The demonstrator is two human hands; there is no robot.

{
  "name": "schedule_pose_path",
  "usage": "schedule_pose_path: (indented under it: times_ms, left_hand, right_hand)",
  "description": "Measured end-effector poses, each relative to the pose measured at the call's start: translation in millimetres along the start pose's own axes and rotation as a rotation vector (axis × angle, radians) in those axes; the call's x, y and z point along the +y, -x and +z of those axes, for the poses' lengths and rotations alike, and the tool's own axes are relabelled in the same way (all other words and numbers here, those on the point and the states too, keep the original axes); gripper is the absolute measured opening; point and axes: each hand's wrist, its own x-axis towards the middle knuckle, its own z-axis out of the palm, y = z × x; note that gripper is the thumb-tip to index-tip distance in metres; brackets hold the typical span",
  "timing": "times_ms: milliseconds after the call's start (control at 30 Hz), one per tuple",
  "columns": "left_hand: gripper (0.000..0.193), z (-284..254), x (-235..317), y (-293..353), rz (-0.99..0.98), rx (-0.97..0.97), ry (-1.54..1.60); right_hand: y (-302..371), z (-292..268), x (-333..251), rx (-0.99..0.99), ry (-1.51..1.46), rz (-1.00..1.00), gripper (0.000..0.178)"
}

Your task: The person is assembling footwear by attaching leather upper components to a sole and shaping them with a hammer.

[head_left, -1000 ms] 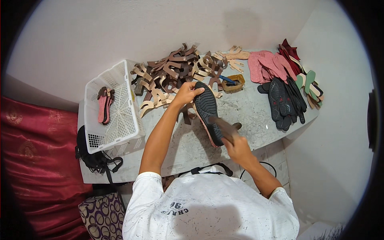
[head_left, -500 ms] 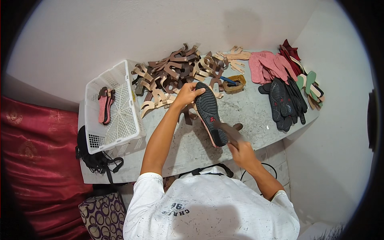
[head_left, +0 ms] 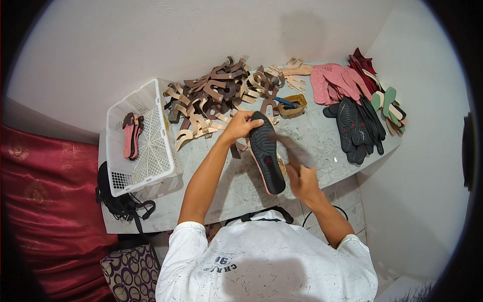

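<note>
Now, from my distant seat at the head view, I have the black sole [head_left: 264, 143] out over the middle of the table [head_left: 314, 138], its ribbed face turned up and a pink layer showing along its left edge. It lies at a slant, one end toward the wall and the other toward the white shirt [head_left: 251, 256]; I cannot tell whether its underside meets the table.

My left hand [head_left: 240, 126] has a closed grip on the far end, thumb pressed over the ribbed face, the other fingers mostly hidden. My right hand [head_left: 304, 183], just beside the near half of the sole, has its grip curled tight around a blurred tool [head_left: 297, 152], which slants up and leftward toward the sole's right edge. The blur is too strong for me to say whether they touch.

Beyond the left hand I see a heap of brown and tan strap pieces [head_left: 214, 88]. Left of it sits a white plastic basket [head_left: 169, 143] holding pink soles [head_left: 129, 142] with brown straps. Right of the heap, a yellowish tub [head_left: 295, 111] carries a blue object [head_left: 285, 102]. Farther right I find pink sole pieces [head_left: 328, 84], a stack of black soles [head_left: 347, 123] and some green pieces [head_left: 388, 103].
</note>
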Motion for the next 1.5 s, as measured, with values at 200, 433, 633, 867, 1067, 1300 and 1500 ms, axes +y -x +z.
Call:
schedule_pose_path:
  times_ms: [200,433,633,867,1067,1300,1500]
  left_hand:
    - [0.019,0.4,-9.1,3.4,0.071,0.061,-0.060]
    - [0.019,8.7,-1.3,14.5,0.004,0.022,-0.012]
    - [0.018,13.3,-2.7,15.2,0.011,0.008,0.021]
    - [0.019,7.5,-2.1,18.9,0.000,0.010,-0.002]
    - [0.019,10.4,-11.6,9.9,0.019,-0.022,0.080]
    - [0.019,7.5,-12.8,12.8,-0.002,-0.005,0.026]
    - [0.019,8.3,-7.2,13.2,-0.025,0.005,0.008]
  right_hand:
    - [-6.1,3.5,2.3,-0.114,0.139,0.077,0.035]
    - [-17.5,-21.8,-42.3,0.047,-0.176,-0.115,0.024]
    - [-2.8,12.3,8.0,-0.094,0.112,0.117,0.030]
    - [-18.0,-14.5,-25.0,-0.049,-0.101,0.107,0.027]
    - [2.6,16.1,8.8,-0.081,0.135,0.113,0.025]
    - [-7.7,-2.3,39.1,-0.080,-0.197,0.257,0.036]
    - [-33.7,-16.4,118.6,0.175,0.134,0.410,0.034]
